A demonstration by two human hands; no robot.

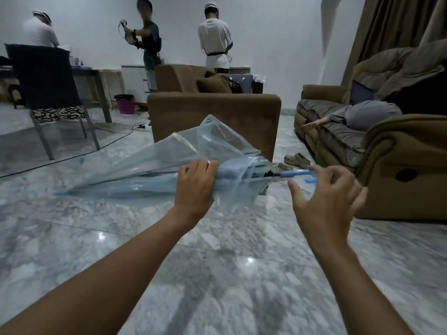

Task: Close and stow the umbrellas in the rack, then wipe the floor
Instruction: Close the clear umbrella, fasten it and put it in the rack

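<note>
Umbrella [150,165]: clear blue, held level above the floor [217,274], tip at 9 o'clock, handle [296,173] at 3 o'clock.
Left grip [196,182]: wrapped round the bunched canopy.
Right grip [324,199]: fingers spread, holding nothing, just beside the handle.
Done: canopy looks collapsed, though loose.
Left: stowing it (no rack in view), then wiping the floor.

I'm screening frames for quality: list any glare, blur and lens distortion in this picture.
Head view: lamp glare spots on the glossy floor; the right hand looks motion-blurred, the left hand gripping the umbrella sharper; wide-angle distortion tilts the chair and curtain near the edges; light is dim.
</note>
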